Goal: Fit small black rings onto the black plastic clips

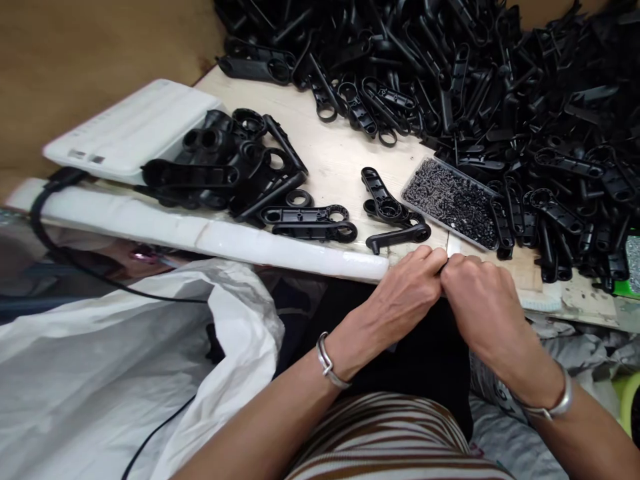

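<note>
Side by side at the front edge of the table, my left hand [407, 290] and my right hand [485, 300] are both closed, with their knuckles almost touching. A sliver of something black shows between their fingertips, but the fingers hide what it is. Just beyond them lie a few black plastic lever-like arms [400, 235] with ring-shaped ends. A clear shallow box [450, 200] full of tiny dark pieces sits behind my right hand. More ringed black arms [310, 231] lie to the left of my hands.
A large heap of black plastic parts [450, 80] covers the back and right. At left, a smaller pile [220, 167] leans against a white box-like device [140, 127] with a black cable [65, 250]. White padding [210, 233] runs along the front edge; a white sack [150, 333] hangs below.
</note>
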Demonstrator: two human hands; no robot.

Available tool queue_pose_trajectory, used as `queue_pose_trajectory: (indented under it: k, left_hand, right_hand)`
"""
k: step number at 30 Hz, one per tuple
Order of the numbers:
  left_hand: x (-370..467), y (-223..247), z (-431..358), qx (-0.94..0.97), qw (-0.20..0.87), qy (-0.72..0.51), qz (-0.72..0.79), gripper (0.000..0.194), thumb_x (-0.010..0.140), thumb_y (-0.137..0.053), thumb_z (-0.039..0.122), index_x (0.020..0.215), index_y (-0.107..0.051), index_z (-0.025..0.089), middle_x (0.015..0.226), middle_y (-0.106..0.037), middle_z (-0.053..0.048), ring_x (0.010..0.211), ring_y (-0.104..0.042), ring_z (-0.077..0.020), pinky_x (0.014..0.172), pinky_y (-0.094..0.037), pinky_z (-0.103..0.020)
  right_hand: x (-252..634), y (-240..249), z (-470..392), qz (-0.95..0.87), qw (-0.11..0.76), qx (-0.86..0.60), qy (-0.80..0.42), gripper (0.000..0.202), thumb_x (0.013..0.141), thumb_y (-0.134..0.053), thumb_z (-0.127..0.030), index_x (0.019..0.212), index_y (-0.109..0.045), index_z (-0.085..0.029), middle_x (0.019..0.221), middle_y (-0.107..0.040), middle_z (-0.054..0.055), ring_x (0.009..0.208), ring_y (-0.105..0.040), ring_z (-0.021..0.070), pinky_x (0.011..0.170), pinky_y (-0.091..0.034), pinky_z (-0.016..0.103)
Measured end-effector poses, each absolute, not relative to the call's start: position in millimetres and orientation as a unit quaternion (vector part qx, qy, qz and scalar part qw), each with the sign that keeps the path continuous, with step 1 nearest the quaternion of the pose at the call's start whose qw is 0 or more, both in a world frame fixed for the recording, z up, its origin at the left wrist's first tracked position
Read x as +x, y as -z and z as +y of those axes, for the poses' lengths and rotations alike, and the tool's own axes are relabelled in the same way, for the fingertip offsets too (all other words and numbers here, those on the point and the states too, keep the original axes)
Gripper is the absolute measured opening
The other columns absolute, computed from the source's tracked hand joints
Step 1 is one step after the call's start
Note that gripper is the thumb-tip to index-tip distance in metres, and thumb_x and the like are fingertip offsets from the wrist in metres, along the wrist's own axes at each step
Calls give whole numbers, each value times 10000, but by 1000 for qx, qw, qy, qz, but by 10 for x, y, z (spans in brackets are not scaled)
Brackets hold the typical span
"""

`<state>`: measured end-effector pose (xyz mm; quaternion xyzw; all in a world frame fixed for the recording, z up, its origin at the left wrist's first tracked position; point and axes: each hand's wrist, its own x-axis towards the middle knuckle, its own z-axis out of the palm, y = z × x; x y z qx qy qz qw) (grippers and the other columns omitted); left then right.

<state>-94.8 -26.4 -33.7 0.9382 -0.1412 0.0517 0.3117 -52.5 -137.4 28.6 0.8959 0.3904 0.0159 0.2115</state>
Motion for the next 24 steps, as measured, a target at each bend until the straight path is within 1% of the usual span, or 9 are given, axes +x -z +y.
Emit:
queue_pose_trajectory:
  k: [3, 7, 9, 12, 14, 16, 20, 22, 24]
  left_hand:
    - [-950, 338, -251, 933, 327, -47, -142, 309, 982, -294, 69, 818, -548, 135, 893, -496, -35, 828, -406, -161, 721, -423, -263]
    - [-930, 315, -235, 945, 269, -47, -183, 298, 978, -337, 97, 785, -563, 127, 863, -486, -45, 803, -401, -171, 701, -403, -280]
    - [-922, 287, -237, 953, 219, -55, -202, 246, 973, -365, 112, 869, -588, 113, 847, -474, -48, 800, -403, -177, 703, -396, -288]
    - [-924, 247, -252, 963, 164, -65, -205, 232, 975, -356, 116, 1044, -577, 101, 866, -473, -56, 834, -421, -189, 729, -408, -297]
    - [-932, 235, -263, 967, 150, -68, -196, 250, 980, -334, 121, 1070, -568, 108, 887, -481, -63, 859, -432, -195, 740, -420, -302]
    - [-939, 231, -269, 968, 147, -69, -189, 259, 982, -321, 120, 1070, -564, 112, 900, -489, -69, 874, -441, -199, 748, -430, -307]
    - [-943, 234, -269, 968, 138, -73, -198, 261, 981, -313, 116, 1071, -557, 109, 905, -505, -74, 878, -458, -202, 750, -444, -313]
    - [-938, 250, -268, 967, 129, -81, -205, 250, 981, -321, 117, 1056, -559, 105, 899, -508, -74, 862, -462, -201, 745, -446, -318]
    - [-929, 285, -269, 965, 122, -93, -215, 224, 971, -348, 107, 987, -571, 110, 878, -507, -69, 830, -460, -197, 731, -441, -318]
  right_hand:
    - [-604, -214, -1374, 377, 201, 903, -45, 251, 783, -451, 92, 758, -610, -99, 659, -615, 130, 527, -616, 239, 439, -368, 275]
    - [-480, -204, -1501, 403, 165, 900, -20, 248, 776, -465, 98, 778, -612, -103, 668, -622, 119, 544, -606, 220, 463, -339, 271]
    - [-308, -227, -1600, 436, 114, 892, 17, 221, 796, -502, 64, 758, -610, -125, 640, -619, 78, 536, -577, 185, 486, -317, 266]
    - [-40, -258, -1711, 425, 15, 899, 104, 265, 846, -531, -39, 618, -554, -170, 524, -558, -4, 464, -478, 125, 496, -281, 254]
    - [62, -262, -1745, 395, -25, 905, 154, 318, 831, -530, -54, 539, -502, -178, 464, -508, -38, 426, -415, 100, 492, -264, 245]
    - [82, -247, -1767, 382, -43, 908, 163, 301, 809, -530, -53, 538, -500, -180, 452, -488, -51, 422, -399, 95, 492, -258, 241]
    - [-24, -189, -1808, 400, -38, 912, 79, 125, 843, -546, -87, 762, -569, -179, 541, -533, -46, 472, -464, 114, 498, -264, 247]
    - [-102, -184, -1799, 433, 12, 900, 45, 138, 846, -522, -36, 820, -561, -166, 578, -555, -22, 477, -486, 131, 492, -264, 264]
    - [-189, -205, -1756, 466, 76, 881, 19, 207, 800, -495, 48, 831, -554, -147, 607, -575, 12, 490, -521, 158, 493, -271, 286]
